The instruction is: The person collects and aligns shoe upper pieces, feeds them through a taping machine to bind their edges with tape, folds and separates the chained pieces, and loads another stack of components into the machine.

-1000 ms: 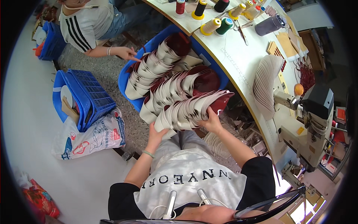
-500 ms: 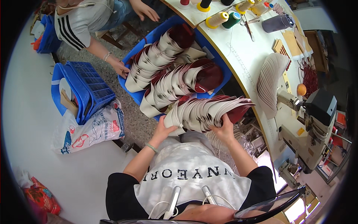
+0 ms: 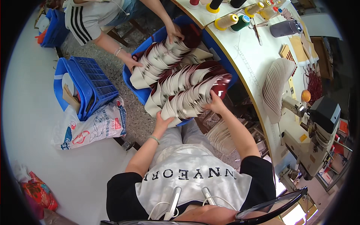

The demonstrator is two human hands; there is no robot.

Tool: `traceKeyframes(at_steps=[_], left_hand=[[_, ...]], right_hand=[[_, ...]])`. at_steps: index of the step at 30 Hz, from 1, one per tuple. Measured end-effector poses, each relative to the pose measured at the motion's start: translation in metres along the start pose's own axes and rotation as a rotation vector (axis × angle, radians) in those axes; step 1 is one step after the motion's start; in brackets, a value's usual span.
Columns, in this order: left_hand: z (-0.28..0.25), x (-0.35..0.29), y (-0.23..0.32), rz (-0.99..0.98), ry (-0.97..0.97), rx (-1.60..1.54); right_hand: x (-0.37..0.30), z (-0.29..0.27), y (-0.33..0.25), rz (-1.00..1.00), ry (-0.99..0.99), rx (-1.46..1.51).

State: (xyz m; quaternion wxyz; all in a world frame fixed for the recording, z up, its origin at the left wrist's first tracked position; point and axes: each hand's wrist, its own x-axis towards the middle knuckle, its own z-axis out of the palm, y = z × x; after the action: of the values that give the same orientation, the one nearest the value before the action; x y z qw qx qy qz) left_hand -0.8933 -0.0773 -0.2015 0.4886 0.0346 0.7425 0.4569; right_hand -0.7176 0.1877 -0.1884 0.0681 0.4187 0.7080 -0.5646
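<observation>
My left hand (image 3: 162, 124) grips the near left end of a stack of nested shoe uppers (image 3: 189, 100), cream inside and dark red outside. My right hand (image 3: 216, 103) is closed on the stack's right end. The stack lies slantwise over the near part of a blue bin (image 3: 128, 79), close against a second similar stack (image 3: 176, 80). A third stack (image 3: 162, 56) sits farther back in the bin. On that one rest both hands of another person, one hand (image 3: 132, 62) at its left end and the other hand (image 3: 174, 31) near its right end.
A curved white table (image 3: 243, 52) borders the bin on the right, with thread spools (image 3: 226, 22), scissors (image 3: 257, 34), a fanned pale stack (image 3: 276, 88) and a sewing machine (image 3: 318, 129). At left stand blue baskets (image 3: 98, 88) beside a printed white sack (image 3: 95, 129).
My hands have carried the stack forward, away from my body, over the bin and against the middle stack. The other person's hands have moved onto the far stack.
</observation>
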Motion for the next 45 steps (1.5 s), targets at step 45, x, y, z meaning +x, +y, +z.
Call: traceKeyframes(at_steps=[45], left_hand=[[-0.108, 0.192, 0.085, 0.108, 0.197, -0.195]], right_hand=[[0.239, 0.041, -0.143, -0.087, 0.126, -0.294]])
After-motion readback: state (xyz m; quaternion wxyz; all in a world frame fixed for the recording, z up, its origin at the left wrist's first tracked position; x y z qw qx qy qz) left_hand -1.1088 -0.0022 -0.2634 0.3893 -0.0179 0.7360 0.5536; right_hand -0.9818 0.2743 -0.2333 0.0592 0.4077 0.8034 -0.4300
